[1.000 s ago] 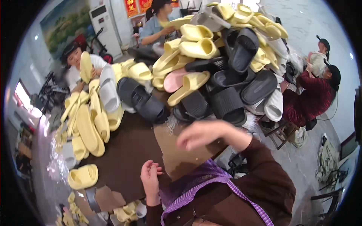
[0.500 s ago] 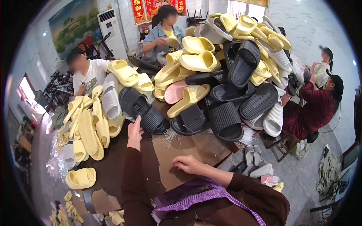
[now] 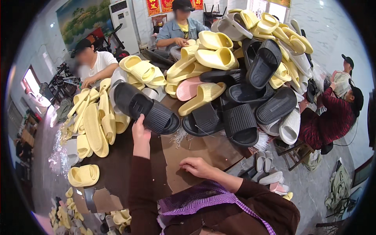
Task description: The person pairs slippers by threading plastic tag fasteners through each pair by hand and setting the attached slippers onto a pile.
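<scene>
A black slipper [image 3: 129,98] is gripped by its near edge in the left hand [image 3: 141,135], with the thumb laid along its side, left of the frame's centre. Its ridged strap is turned toward the lower right; whether it is lifted clear of the things beneath cannot be told. The right hand [image 3: 197,166] is held half open, fingers loosely curled, over a tan sheet of cardboard [image 3: 174,150] just below the centre. The cardboard is spread on a dark brown surface [image 3: 111,172].

Just right of the gripped slipper, two more black slippers [image 3: 241,125] are set at the front of a tall heap, in which yellow, grey and black slippers are mixed and one pink slipper [image 3: 188,91] is wedged. White strands [image 3: 180,138] are bunched under the heap's front edge. At the left, a cluster of yellow slippers [image 3: 94,129] is stacked, and below it a yellow slipper [image 3: 83,175] is placed apart.

A person in a white shirt [image 3: 102,62] is seen at the upper left, another in a denim jacket [image 3: 164,31] at the top centre. At the right, a dark red striped top [image 3: 331,113] is worn by a person seated on a stool [image 3: 295,156].
</scene>
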Motion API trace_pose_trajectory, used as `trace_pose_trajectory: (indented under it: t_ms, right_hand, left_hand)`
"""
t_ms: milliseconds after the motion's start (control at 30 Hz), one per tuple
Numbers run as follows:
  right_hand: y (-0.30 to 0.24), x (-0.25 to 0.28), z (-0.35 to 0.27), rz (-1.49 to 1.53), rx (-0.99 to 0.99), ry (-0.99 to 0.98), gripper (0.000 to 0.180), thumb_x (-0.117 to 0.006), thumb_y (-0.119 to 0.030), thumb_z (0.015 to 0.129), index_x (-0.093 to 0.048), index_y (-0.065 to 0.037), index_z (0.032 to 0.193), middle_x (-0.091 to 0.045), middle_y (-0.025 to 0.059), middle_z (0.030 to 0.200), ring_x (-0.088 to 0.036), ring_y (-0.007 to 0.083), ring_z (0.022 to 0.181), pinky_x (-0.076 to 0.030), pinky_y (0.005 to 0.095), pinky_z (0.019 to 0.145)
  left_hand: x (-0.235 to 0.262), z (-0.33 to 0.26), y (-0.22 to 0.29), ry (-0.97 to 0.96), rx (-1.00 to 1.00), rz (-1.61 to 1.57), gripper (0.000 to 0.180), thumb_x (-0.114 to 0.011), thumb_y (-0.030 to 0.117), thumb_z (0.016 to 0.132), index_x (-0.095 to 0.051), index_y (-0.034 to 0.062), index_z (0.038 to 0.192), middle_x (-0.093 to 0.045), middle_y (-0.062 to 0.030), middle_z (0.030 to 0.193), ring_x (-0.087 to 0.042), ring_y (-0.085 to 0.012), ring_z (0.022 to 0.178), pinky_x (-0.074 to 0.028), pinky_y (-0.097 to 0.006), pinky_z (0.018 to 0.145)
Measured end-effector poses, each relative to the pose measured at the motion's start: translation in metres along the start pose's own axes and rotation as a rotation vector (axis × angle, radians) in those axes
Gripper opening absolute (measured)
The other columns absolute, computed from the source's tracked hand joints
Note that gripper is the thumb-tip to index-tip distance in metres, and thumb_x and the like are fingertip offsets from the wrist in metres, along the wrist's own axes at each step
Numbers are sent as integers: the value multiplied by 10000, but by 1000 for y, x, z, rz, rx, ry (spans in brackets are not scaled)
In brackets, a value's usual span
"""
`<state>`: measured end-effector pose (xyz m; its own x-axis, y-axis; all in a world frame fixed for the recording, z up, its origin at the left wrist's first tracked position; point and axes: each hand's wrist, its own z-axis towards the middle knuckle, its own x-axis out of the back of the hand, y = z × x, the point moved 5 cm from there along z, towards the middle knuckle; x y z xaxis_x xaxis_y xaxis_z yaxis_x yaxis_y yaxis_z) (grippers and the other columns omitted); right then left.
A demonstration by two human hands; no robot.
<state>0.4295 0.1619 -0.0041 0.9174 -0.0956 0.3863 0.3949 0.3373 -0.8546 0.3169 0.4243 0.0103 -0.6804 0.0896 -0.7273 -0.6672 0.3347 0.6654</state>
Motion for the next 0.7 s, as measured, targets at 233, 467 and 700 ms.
trace_pose_trajectory:
  t_ms: [233,467,700]
  right_hand:
    - [-14,-2,16,414,-84,167,419,-566,-26,865,-408,-25,1253,-604,69,889,-597,142,796,-494,281,733]
    - [-17,-16,30,607,-273,324,448,-557,-14,860,-348,-42,1255,-537,26,808,-540,91,654,-468,226,569]
    - [-21,-31,29,649,-423,185,278,-603,-102,853,-487,-10,1088,-543,4,759,-525,57,599,-440,193,504]
  left_hand:
    - [15,-117,15,12,-101,-38,348,-580,150,888,-483,46,1206,-559,-80,1152,-557,-232,1005,-456,-403,862]
    - [27,-192,18,152,-251,-153,328,-523,131,921,-487,34,1232,-569,-102,1168,-537,-240,1069,-427,-408,929]
    - [77,-219,7,152,-202,-130,337,-510,151,931,-472,17,1238,-554,-105,1186,-543,-236,1057,-431,-407,926]
